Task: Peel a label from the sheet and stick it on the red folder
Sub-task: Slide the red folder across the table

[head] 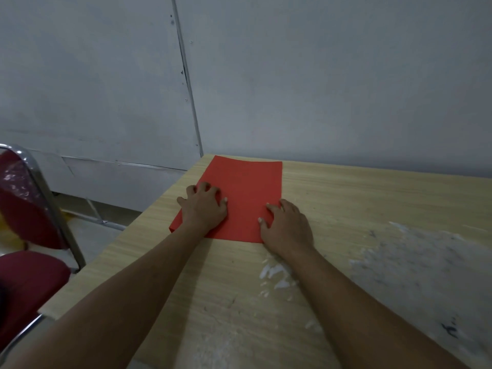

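Grey walls back the wooden bench (346, 198); the red folder (247, 193) lies near its far corner. I press my left hand (203, 209) and right hand (286, 226) flat on it, fingers spread, gripping nothing. No label sheet shows; I'd square the folder first.

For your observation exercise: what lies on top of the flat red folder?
Both bare hands: left hand and right hand press on the flat red folder. No label shows; anything beneath the palms is hidden.

One red folder (247, 193) lies on one wooden table (346, 203), toward twelve o'clock. Two hands rest on it: left hand (203, 206) at eleven, right hand (287, 225) at one. One red chair (29, 209) stands at nine o'clock.
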